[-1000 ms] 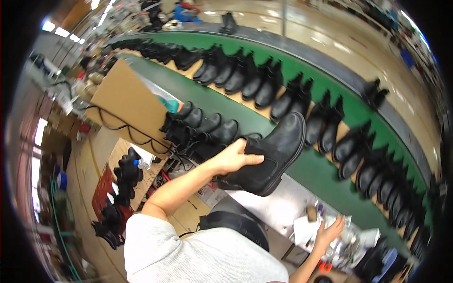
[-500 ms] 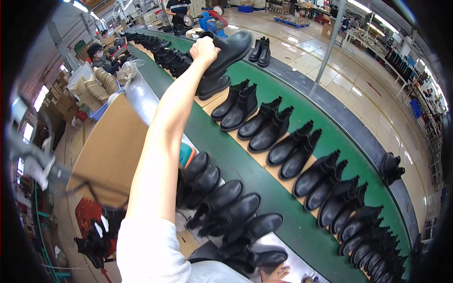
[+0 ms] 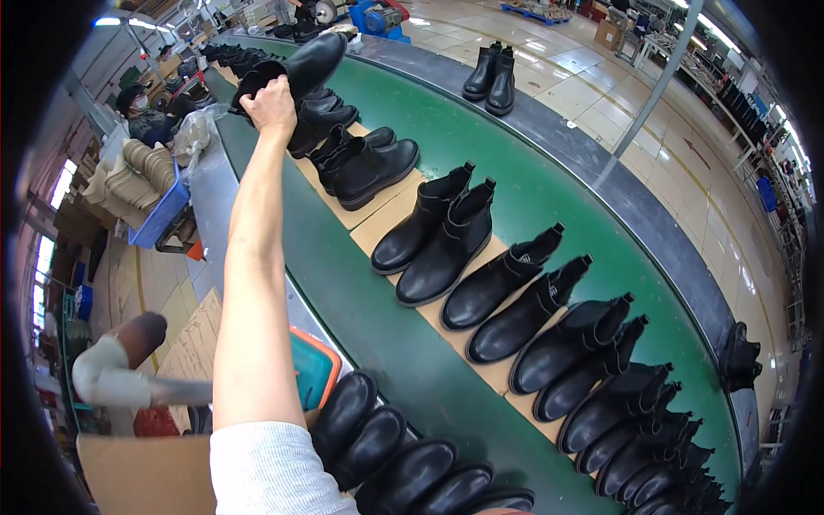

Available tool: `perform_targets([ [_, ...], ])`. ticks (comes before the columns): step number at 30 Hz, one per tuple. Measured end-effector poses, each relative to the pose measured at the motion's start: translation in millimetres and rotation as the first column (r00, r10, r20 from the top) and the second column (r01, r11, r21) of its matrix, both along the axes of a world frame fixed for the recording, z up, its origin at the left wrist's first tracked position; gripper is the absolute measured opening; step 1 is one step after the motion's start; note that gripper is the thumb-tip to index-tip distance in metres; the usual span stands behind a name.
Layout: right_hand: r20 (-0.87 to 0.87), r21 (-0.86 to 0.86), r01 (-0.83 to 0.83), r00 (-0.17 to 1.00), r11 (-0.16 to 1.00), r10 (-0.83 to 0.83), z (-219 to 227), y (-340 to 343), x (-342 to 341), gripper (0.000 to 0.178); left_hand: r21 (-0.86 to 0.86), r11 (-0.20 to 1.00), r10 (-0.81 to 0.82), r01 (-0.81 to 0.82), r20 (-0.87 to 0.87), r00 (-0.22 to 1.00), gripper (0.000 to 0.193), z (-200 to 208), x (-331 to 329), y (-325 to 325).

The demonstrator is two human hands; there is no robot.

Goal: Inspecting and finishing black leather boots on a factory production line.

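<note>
The left hand (image 3: 270, 105) is clamped round the shaft of a black boot (image 3: 316, 64), toe pointing right and far, above the far left stretch of a green belt (image 3: 515, 184); it hides part of the boots behind, and I cannot tell whether it touches them; nor can I tell the right hand's state; paired boots (image 3: 438, 268) stand on cardboard (image 3: 379, 227) towards near right; another pair (image 3: 500, 86) stands on the far grey rim (image 3: 566, 144); the forearm partly covers a teal-and-orange tray (image 3: 316, 369), near boots (image 3: 419, 476) just beside; left, a blue crate (image 3: 163, 210) holds tan forms (image 3: 153, 167).
</note>
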State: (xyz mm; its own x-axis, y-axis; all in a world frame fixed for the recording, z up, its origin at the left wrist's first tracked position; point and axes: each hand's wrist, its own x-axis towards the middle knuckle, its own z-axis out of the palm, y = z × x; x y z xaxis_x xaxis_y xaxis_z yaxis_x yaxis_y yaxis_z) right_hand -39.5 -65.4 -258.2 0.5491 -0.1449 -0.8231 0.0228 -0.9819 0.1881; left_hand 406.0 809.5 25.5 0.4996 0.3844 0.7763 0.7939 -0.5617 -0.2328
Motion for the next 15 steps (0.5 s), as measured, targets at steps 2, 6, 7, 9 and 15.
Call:
perform_targets([
  [2,-0.023,0.002,0.006,1.000,1.000,-0.006,-9.6,-4.7,1.0,0.090,-0.051,0.998,0.025,-0.027,-0.040,0.999,0.022,-22.3,12.5,20.1],
  [6,-0.063,-0.010,0.033,0.997,0.999,-0.034,-15.7,-12.1,5.3,0.085,-0.535,0.839,0.031,-0.105,-0.145,0.989,0.033,-85.1,35.5,28.2],
  [7,-0.072,-0.008,0.034,0.997,0.999,-0.034,-16.0,-13.4,8.8,0.083,-0.666,0.733,0.052,-0.135,-0.143,0.988,0.041,-107.1,34.4,39.4],
  [9,-0.097,0.006,0.029,0.995,1.000,-0.029,-15.5,-16.5,14.2,0.081,-0.756,0.640,-0.007,-0.138,-0.186,0.983,0.062,-159.7,21.7,80.6],
  [15,-0.204,0.016,0.083,0.976,0.996,-0.078,13.9,-30.4,-11.1,0.073,-0.530,0.836,-0.033,0.144,0.213,0.977,0.057,-135.0,35.0,40.9],
])
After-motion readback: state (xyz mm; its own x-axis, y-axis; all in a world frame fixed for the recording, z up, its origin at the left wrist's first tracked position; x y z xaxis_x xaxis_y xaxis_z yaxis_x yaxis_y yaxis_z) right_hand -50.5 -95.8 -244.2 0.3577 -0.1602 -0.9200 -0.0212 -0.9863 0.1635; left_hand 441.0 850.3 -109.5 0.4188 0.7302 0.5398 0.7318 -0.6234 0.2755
